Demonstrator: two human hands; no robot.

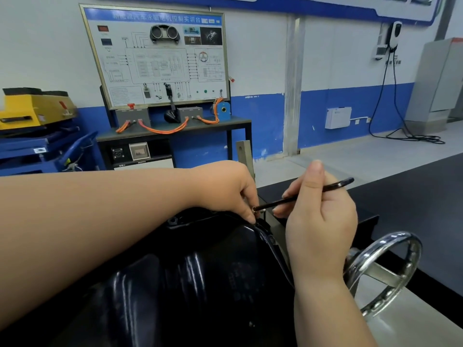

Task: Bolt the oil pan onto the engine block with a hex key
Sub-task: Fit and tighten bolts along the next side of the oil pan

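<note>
A glossy black oil pan (190,276) fills the lower middle of the head view, domed side up. My left hand (225,189) reaches across it to its far right rim, where the fingertips pinch a small brass-coloured bolt (254,209). My right hand (318,221) grips a thin black hex key (305,195) between thumb and fingers. The key's tip meets the bolt head, and its bent end sticks out to the upper right. The engine block under the pan is hidden.
A chrome handwheel (385,269) of the engine stand sits just right of my right wrist. A black tabletop (413,196) lies beyond it. A training bench with a wiring board (155,56) and a yellow-and-blue cart (35,116) stand against the back wall.
</note>
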